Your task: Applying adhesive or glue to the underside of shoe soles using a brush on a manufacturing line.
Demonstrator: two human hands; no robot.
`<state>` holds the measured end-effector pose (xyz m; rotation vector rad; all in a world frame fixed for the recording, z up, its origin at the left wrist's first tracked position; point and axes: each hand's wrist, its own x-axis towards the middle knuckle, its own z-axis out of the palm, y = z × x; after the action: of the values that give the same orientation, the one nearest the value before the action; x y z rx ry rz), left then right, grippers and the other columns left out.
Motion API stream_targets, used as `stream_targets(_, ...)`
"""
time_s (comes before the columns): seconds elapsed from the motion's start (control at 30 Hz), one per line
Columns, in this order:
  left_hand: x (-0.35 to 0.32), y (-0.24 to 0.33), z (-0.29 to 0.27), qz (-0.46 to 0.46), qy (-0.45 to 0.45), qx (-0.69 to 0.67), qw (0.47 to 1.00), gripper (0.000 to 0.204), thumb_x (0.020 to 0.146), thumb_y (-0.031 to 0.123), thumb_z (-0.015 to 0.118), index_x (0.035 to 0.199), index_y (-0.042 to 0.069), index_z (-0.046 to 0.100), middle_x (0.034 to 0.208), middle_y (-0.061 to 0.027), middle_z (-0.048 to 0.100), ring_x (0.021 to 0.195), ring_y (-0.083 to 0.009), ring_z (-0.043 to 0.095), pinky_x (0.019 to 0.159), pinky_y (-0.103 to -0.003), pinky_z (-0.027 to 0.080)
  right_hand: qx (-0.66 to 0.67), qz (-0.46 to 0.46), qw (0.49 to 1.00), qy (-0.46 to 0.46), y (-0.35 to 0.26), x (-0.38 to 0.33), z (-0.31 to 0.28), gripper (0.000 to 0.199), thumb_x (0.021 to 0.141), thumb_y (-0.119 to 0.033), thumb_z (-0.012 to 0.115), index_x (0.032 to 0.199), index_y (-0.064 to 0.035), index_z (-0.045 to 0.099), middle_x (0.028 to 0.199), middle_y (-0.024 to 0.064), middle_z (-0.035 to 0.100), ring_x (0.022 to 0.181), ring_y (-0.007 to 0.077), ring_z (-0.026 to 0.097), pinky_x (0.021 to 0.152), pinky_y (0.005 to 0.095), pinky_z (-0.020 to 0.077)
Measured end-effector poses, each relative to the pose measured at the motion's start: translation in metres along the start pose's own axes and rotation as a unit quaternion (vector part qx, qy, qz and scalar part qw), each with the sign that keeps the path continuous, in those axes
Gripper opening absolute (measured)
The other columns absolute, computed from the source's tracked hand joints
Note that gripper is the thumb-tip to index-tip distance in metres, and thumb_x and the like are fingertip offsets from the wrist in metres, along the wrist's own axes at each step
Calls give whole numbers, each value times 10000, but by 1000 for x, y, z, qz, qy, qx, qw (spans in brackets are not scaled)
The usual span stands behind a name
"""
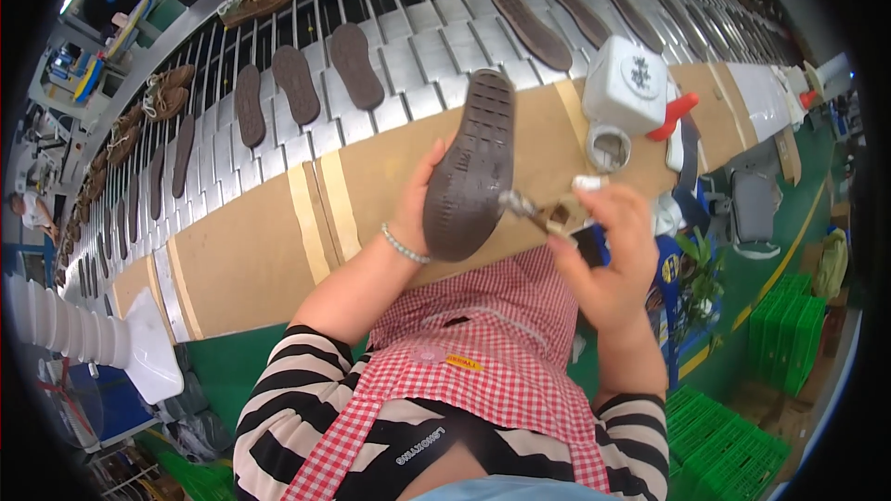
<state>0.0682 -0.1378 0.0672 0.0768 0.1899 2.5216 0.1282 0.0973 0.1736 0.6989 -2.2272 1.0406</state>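
Above the cardboard-covered tabletop (269,250), the left hand (419,209) grips a dark brown shoe sole (469,167) from behind, tread upward, while the right hand (608,250) pinches a small brush (548,213) touching the sole's edge.

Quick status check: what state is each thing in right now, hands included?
Left hand: gripping the sole, raised over the bench.
Sole: held up on end, tread facing the camera.
Right hand: closed on a brush.
Brush: tip touching the sole's edge.
White jug: standing on the bench, red spout out to the side.
Conveyor soles: lying flat, apart from each other.
Bench: covered in taped cardboard.
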Motion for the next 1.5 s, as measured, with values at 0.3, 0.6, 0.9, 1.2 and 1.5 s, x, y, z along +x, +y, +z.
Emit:
stream_targets(0.3,121,119,4,264,131,180,939,354,1039,280,499,1281,34,577,1296,-128,622,1157,-291,606,1011,-437,496,-7,59,998,-28,-17,-30,0,472,660,-69,821,1112,-13,695,1022,126,671,1020,333,613,896,414,492)
stream_targets(0.6,63,253,-43,178,497,844,92,771,829,391,729,1404,3,393,1296,-297,580,1180,-451,595,982,-531,497,-207,67,974,57,36,-15,-43,438,726,-48,754,1155,-48,667,1119,130,653,1117,350,582,969,448,450)
stream_targets(0.9,-30,326,-44,282,408,771,399,544,910,51,525,1439,19,400,1186,-242,679,1106,-393,668,938,-477,542,-289,43,956,8,90,6,-37,390,773,-159,785,1148,-85,708,1050,76,701,1138,276,590,976,425,406)
stream_targets(1.2,-54,138,22,232,9,199,952,525,1068,271,359,1550,72,302,1574,-188,350,1365,-430,460,1090,-580,449,-320,41,946,-25,140,3,-27,376,714,-150,811,1075,-85,729,1008,73,709,1074,275,613,921,442,446)
stream_targets(1.5,-71,39,-9,133,-40,99,985,648,1065,419,402,1584,77,221,1622,-134,283,1151,-287,588,973,-432,553,-299,67,951,47,158,-9,-33,363,696,-210,799,1015,-56,718,916,116,683,940,319,629,812,450,491)
